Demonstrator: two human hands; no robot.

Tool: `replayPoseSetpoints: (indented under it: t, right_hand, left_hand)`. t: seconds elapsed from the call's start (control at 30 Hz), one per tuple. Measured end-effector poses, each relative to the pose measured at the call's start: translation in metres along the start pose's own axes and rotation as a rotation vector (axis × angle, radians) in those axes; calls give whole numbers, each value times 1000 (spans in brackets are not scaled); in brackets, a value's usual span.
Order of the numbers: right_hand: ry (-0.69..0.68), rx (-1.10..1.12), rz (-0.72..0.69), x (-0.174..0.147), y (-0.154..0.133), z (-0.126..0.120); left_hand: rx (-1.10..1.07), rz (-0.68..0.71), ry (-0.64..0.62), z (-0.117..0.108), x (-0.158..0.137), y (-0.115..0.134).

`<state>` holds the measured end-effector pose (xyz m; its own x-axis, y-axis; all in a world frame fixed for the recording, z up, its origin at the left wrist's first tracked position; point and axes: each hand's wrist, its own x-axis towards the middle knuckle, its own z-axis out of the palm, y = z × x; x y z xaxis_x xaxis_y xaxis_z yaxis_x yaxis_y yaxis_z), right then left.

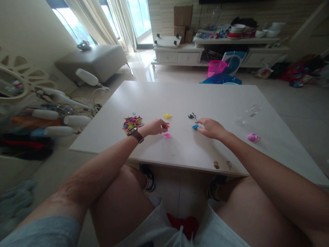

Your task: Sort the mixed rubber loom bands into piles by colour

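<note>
My left hand (156, 127), with a watch at its wrist, is over the white table (221, 99), fingers curled and tips close together beside a few small red pieces (168, 125). Whatever may be between those fingertips is too small to make out. A heap of mixed coloured small pieces (132, 123) lies left of it, yellow pieces (167, 116) behind and pink ones (167, 136) in front. My right hand (212, 128) is at a small blue pile (195, 127), thumb and forefinger apart around its edge. Just beyond are black and grey pieces (190, 116).
On the table's right side are a clear container (250, 115) and a pink-purple rounded object (253, 138). Two small flat figures (216, 165) lie near the front edge. White lamp shades (87, 77) stand left of the table; a pink basket (216, 68) is behind it.
</note>
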<state>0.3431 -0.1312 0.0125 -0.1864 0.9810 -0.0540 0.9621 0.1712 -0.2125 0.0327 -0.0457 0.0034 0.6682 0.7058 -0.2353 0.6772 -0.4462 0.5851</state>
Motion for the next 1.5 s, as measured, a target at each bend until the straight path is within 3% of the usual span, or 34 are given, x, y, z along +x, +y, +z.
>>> replayPoseSetpoints:
  t: [1.1,1.5]
  right_hand:
    - [-87,-26,-32,5,5,5]
    - [-68,-57,52,3,3,-2]
  left_hand:
    - [-35,0,-18,0,-1,-5]
    - [-19,-10,-20,-2,-2,-4]
